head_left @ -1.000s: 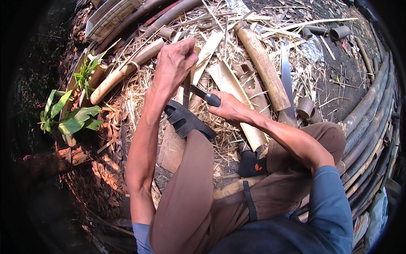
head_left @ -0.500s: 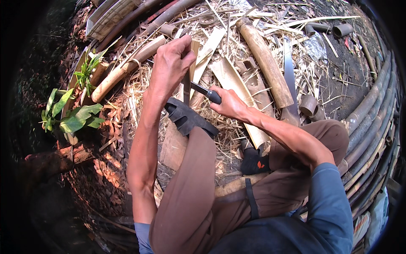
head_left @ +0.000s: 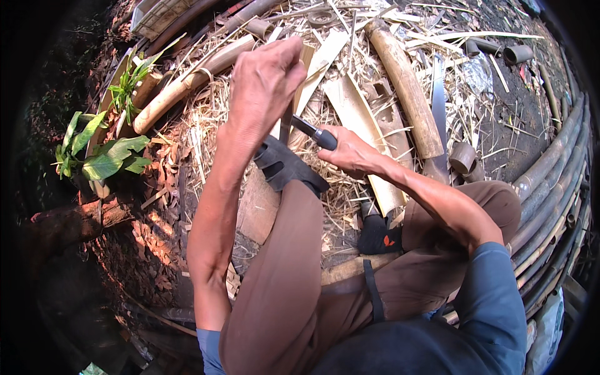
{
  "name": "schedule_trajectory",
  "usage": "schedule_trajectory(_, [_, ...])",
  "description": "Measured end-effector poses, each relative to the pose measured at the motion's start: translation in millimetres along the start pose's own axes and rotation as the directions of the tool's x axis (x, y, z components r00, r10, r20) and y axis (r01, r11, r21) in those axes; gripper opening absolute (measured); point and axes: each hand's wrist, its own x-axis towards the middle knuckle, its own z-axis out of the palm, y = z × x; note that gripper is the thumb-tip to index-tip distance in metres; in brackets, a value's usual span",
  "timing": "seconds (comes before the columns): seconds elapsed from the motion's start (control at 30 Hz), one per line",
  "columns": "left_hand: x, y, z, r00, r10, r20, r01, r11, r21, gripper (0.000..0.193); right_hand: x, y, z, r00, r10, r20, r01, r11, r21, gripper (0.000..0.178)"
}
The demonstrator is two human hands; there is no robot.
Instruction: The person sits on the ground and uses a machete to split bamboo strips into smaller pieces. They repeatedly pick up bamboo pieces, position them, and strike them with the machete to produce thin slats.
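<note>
My left hand (head_left: 264, 81) is raised and closed around a narrow bamboo strip (head_left: 285, 127), which runs down toward the black footwear (head_left: 290, 167) on my foot. The strip's upper part is largely hidden by the fingers. To its right, my right hand (head_left: 350, 150) grips the black handle of a knife (head_left: 315, 133). The dark blade points up and left, its end against or just beside the strip; I cannot tell exactly where they touch.
A split bamboo half (head_left: 356, 112), a thick bamboo pole (head_left: 405, 90) and a saw (head_left: 439, 106) lie beyond my right hand among shavings. Bamboo poles (head_left: 553, 181) curve along the right. A leafy plant (head_left: 112, 156) grows at left, near another bamboo length (head_left: 187, 87).
In the picture, both hands, the strip and the knife sit slightly farther right; my left hand is also a little higher. Much of the ground has shifted too, as the view moved. Both grips stay closed.
</note>
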Motion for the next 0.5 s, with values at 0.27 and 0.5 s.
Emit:
schedule_trajectory(0.27, [-0.3, 10.8, -2.0, 0.996, 0.070, -0.055, -0.069, 0.997, 0.021, 0.022, -2.8, 4.1, 1.0, 0.998, -0.048, -0.047, 0.047, 0.999, -0.020, 0.025])
schedule_trajectory(0.5, [-8.1, 13.7, -11.6, 0.997, 0.019, -0.078, -0.018, 1.000, 0.007, 0.019, -5.2, -1.9, 10.2, 0.985, -0.096, -0.142, 0.091, 0.995, -0.041, 0.021])
